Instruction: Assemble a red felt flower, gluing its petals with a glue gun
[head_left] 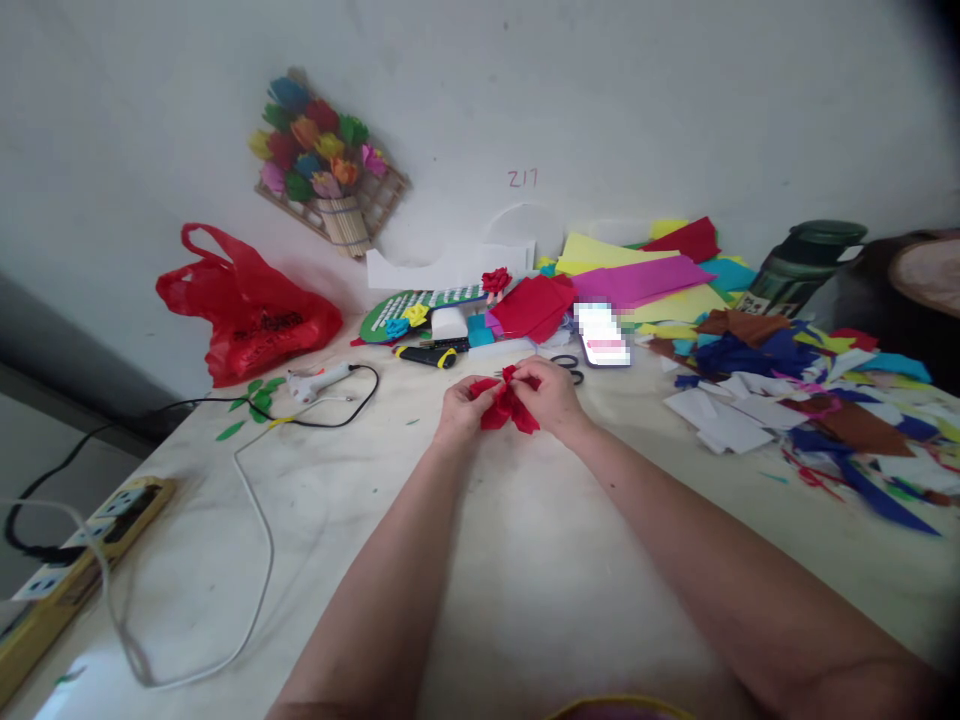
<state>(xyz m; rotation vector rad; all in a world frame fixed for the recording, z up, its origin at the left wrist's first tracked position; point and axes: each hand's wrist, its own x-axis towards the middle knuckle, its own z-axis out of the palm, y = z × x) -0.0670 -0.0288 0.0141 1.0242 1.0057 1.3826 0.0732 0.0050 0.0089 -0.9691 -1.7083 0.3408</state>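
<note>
A small red crepe paper flower [513, 408] is between my two hands, just above the middle of the table. My left hand [465, 404] pinches its left side with thumb and fingers. On the other side, my right hand [550, 398] grips the upper right part in its fingertips. The petals spread downward between the hands, and the fingers cover part of the paper. Close behind my right hand lie black-handled scissors [576, 368], partly hidden by it. A phone [604, 335] with a lit, blurred screen lies just beyond.
Paper scraps [817, 400] heap on the right near a dark bottle [806, 265]. Behind lie coloured sheets [637, 280] and a utility knife [426, 355]. At left are a glue gun [319, 380], green leaves [256, 400], a red bag [255, 320], a power strip [112, 545] and cables.
</note>
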